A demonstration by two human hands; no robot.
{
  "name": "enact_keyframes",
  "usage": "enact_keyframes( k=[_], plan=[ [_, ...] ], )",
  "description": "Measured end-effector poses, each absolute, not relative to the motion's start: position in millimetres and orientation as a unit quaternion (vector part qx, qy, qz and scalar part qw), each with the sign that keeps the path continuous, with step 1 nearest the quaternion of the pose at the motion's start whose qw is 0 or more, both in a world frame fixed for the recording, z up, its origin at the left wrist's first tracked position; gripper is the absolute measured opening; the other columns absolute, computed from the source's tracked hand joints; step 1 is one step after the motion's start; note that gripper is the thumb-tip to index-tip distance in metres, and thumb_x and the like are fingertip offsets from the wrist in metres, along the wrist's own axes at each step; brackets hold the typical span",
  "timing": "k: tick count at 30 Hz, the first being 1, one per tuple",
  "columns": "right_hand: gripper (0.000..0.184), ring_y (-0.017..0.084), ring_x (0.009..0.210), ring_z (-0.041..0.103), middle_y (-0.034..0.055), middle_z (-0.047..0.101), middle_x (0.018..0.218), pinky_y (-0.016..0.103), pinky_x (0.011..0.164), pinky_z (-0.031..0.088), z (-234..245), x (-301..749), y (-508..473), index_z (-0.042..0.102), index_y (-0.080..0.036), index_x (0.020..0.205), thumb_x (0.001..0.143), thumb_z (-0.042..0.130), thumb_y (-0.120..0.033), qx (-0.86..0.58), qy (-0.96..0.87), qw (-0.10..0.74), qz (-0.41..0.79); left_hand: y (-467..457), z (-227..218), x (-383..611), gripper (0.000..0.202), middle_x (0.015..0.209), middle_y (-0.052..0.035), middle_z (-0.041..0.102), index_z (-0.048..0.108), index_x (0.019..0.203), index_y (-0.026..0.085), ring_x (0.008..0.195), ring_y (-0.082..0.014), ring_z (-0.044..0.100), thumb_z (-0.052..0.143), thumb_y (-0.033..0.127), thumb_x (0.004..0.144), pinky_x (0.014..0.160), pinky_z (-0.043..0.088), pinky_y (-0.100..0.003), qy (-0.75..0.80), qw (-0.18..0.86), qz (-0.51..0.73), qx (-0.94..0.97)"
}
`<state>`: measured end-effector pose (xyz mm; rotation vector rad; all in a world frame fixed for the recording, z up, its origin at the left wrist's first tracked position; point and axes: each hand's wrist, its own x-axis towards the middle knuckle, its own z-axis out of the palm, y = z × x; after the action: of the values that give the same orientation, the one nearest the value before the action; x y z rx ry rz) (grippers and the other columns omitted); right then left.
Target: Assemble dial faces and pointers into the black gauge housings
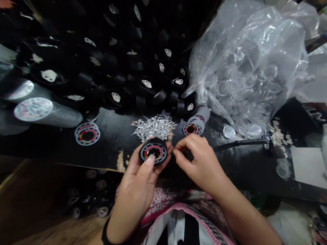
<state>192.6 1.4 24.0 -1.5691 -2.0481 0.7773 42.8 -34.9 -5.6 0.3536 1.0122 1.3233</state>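
A round gauge with a black case and a red, white and yellow dial faces up in my left hand. My left thumb presses on the dial near its centre, and the other fingers wrap under the case. Just right of the gauge, my right hand is closed in a pinch; whatever its fingertips hold, if anything, is too small to make out. Beyond the gauge lies a heap of small white pointers. Loose printed dial discs overlap in a row behind my right hand, and more dial discs lie at left.
Many black gauge cases with white metal plates are piled along the back. A clear plastic bag of transparent round covers stands at right, near a black-handled hammer. Plastic-wrapped cylinders lie at left. Below the bench's front edge are more gauges.
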Motion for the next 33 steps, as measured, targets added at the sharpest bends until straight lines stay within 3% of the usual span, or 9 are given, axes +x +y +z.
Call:
enact_keyframes(
  k=[3, 5, 10, 17, 33],
  plan=[
    [0.01, 0.014, 0.078, 0.057, -0.0023, 0.062, 0.079, 0.031, 0.077, 0.039, 27.4, 195.4, -0.9, 0.059, -0.019, 0.082, 0.091, 0.061, -0.018, -0.543, -0.707, 0.293, 0.346, -27.6, -0.4, 44.4, 0.036, 0.114, -0.0021, 0.075, 0.061, 0.127, 0.034, 0.114, -0.0201, 0.067, 0.064, 0.026, 0.092, 0.097, 0.055, -0.032, 0.483, 0.625, 0.594, 0.154],
    [0.009, 0.013, 0.08, 0.058, -0.002, 0.063, 0.082, 0.031, 0.078, 0.041, 29.1, 196.5, -2.6, 0.06, -0.02, 0.085, 0.093, 0.061, -0.02, -0.521, -0.7, 0.32, 0.369, -21.3, 1.1, 48.9, 0.036, 0.112, -0.0023, 0.074, 0.062, 0.123, 0.032, 0.11, -0.0208, 0.068, 0.067, 0.027, 0.088, 0.091, 0.057, -0.03, 0.509, 0.629, 0.569, 0.146],
    [0.008, 0.016, 0.087, 0.058, 0.0012, 0.065, 0.088, 0.034, 0.081, 0.039, 29.6, 197.3, -3.7, 0.063, -0.02, 0.088, 0.095, 0.059, -0.019, -0.545, -0.725, 0.268, 0.325, -17.3, -6.3, 60.1, 0.024, 0.105, -0.0017, 0.071, 0.066, 0.104, 0.026, 0.102, -0.0226, 0.068, 0.074, 0.027, 0.08, 0.09, 0.058, -0.033, 0.491, 0.693, 0.499, 0.171],
    [0.01, 0.015, 0.082, 0.056, 0.0002, 0.061, 0.085, 0.031, 0.074, 0.039, 29.6, 198.2, -4.4, 0.062, -0.019, 0.087, 0.096, 0.058, -0.017, -0.558, -0.706, 0.28, 0.334, -26.8, -20.5, 57.4, 0.021, 0.111, 0.0051, 0.069, 0.064, 0.108, 0.032, 0.105, -0.0132, 0.063, 0.07, 0.029, 0.089, 0.097, 0.049, -0.024, 0.461, 0.686, 0.504, 0.252],
    [0.01, 0.011, 0.076, 0.057, -0.0026, 0.061, 0.08, 0.023, 0.07, 0.045, 33.2, 200.1, -10.9, 0.062, -0.02, 0.085, 0.094, 0.061, -0.018, -0.555, -0.678, 0.314, 0.365, -26.3, 2.0, 52.0, 0.019, 0.095, -0.0011, 0.072, 0.066, 0.098, 0.025, 0.087, -0.0184, 0.069, 0.074, 0.031, 0.082, 0.082, 0.055, -0.028, 0.52, 0.622, 0.482, 0.331]
  ],
)
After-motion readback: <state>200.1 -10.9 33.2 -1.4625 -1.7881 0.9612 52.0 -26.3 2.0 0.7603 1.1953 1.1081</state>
